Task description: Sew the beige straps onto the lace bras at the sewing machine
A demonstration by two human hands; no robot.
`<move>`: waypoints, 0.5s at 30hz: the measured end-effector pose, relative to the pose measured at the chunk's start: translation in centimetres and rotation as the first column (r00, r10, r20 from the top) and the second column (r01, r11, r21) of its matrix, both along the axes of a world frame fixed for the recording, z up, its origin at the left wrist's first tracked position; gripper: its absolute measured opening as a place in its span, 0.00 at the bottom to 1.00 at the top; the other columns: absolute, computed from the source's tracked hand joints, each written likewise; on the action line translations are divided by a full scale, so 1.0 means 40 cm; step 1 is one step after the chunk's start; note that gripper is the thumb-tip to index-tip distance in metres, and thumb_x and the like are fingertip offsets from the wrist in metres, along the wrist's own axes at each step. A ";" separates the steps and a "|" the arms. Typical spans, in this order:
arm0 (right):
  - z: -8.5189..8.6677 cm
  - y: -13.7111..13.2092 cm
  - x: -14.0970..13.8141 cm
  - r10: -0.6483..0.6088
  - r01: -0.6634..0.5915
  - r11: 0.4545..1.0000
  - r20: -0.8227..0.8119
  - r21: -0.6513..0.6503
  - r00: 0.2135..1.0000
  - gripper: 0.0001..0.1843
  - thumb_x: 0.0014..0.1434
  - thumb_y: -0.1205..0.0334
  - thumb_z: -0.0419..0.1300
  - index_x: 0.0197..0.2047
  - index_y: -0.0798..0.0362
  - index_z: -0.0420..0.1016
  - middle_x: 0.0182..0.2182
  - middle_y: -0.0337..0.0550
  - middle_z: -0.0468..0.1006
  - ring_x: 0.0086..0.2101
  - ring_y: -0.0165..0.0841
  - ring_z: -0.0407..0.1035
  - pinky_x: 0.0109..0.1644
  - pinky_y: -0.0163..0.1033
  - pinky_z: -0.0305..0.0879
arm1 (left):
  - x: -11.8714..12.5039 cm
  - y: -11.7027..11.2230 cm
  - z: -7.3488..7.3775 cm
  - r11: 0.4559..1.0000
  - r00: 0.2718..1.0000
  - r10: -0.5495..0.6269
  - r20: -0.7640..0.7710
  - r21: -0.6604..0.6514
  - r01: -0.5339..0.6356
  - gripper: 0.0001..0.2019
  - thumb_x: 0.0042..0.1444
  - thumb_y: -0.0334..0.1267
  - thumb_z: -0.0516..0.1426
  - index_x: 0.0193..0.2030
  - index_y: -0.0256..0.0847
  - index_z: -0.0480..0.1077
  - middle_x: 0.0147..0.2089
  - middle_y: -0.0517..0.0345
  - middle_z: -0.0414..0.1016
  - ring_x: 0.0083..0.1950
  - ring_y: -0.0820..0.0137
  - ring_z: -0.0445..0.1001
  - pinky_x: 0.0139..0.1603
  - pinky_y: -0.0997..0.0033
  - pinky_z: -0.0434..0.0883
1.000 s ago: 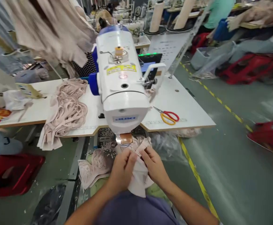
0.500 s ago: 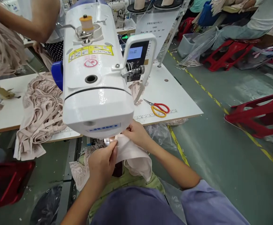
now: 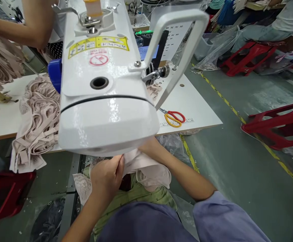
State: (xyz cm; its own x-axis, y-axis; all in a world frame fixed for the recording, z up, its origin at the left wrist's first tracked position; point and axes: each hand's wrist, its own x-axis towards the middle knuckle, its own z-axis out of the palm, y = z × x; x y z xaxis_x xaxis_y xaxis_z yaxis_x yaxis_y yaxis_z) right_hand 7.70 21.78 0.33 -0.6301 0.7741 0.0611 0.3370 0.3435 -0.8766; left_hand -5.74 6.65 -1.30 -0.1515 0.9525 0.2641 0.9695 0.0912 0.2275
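A pale pink bra with lace hangs below the white sewing machine's head. My left hand pinches its edge between thumb and bent fingers, just under the front of the machine. My right hand is on the fabric farther in, and its fingers are hidden behind the machine head. Part of the bra drapes over my lap, with a lace piece hanging to the left of my left wrist. The needle area cannot be seen from here.
Red-and-yellow scissors lie on the white table at right. A heap of pink bras hangs over the table's left edge. Red stools stand on the floor. Another person's arm is at upper left.
My head has come closer to the machine, so its head looks larger and covers more of my right hand. The fabric by my right wrist has shifted slightly right.
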 end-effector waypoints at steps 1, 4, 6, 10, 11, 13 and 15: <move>0.004 -0.001 0.000 -0.002 0.002 1.000 0.006 0.000 1.000 0.04 0.60 0.61 0.56 0.38 0.48 0.72 0.25 0.37 0.75 0.30 0.38 0.72 0.44 0.45 0.70 | 0.000 0.001 0.000 1.000 1.000 0.000 -0.005 -0.001 0.000 0.16 0.68 0.41 0.49 0.51 0.45 0.77 0.22 0.61 0.77 0.22 0.69 0.72 0.24 0.69 0.53; 0.010 -0.002 -0.001 -0.006 0.006 1.000 0.014 -0.002 1.000 0.05 0.60 0.62 0.56 0.38 0.48 0.72 0.25 0.37 0.75 0.30 0.38 0.71 0.42 0.44 0.69 | 0.001 0.004 0.000 1.000 1.000 -0.005 -0.016 0.001 0.005 0.16 0.68 0.41 0.49 0.52 0.44 0.77 0.24 0.60 0.78 0.23 0.68 0.73 0.25 0.68 0.54; 0.009 -0.002 -0.002 -0.002 0.002 1.000 0.010 -0.003 1.000 0.04 0.60 0.62 0.55 0.37 0.48 0.72 0.25 0.37 0.74 0.30 0.38 0.70 0.42 0.44 0.69 | 0.001 0.005 -0.002 1.000 1.000 -0.008 -0.024 0.011 0.008 0.16 0.68 0.42 0.49 0.51 0.44 0.77 0.25 0.59 0.79 0.24 0.68 0.74 0.25 0.68 0.55; 0.000 0.000 -0.003 0.002 -0.003 1.000 -0.032 -0.005 0.999 0.04 0.61 0.62 0.55 0.36 0.48 0.72 0.24 0.38 0.74 0.30 0.37 0.69 0.41 0.44 0.68 | -0.001 0.004 -0.005 1.000 0.999 -0.010 -0.045 0.024 0.011 0.16 0.68 0.42 0.49 0.50 0.44 0.78 0.27 0.58 0.81 0.24 0.68 0.75 0.25 0.68 0.56; -0.001 0.000 -0.004 -0.002 0.002 1.000 -0.038 -0.005 0.999 0.04 0.60 0.62 0.56 0.36 0.48 0.72 0.24 0.38 0.74 0.30 0.37 0.69 0.41 0.44 0.68 | -0.002 0.003 -0.006 1.000 0.999 -0.012 -0.051 0.024 0.013 0.17 0.68 0.42 0.49 0.50 0.44 0.77 0.28 0.58 0.81 0.24 0.68 0.75 0.25 0.68 0.56; -0.003 0.000 -0.004 -0.015 0.015 1.000 -0.040 -0.003 0.999 0.04 0.60 0.62 0.56 0.35 0.48 0.72 0.24 0.38 0.73 0.30 0.38 0.69 0.41 0.44 0.67 | -0.003 0.002 -0.006 1.000 0.998 -0.014 -0.057 0.026 0.016 0.17 0.68 0.42 0.49 0.51 0.43 0.77 0.30 0.56 0.82 0.25 0.68 0.76 0.25 0.68 0.57; -0.004 0.000 -0.004 -0.024 0.024 1.000 -0.039 0.000 0.999 0.04 0.59 0.63 0.56 0.35 0.48 0.72 0.24 0.38 0.72 0.30 0.38 0.68 0.41 0.44 0.67 | -0.004 0.002 -0.006 0.999 0.998 -0.018 -0.054 0.034 0.020 0.17 0.68 0.41 0.49 0.50 0.43 0.77 0.31 0.56 0.82 0.25 0.68 0.76 0.25 0.69 0.57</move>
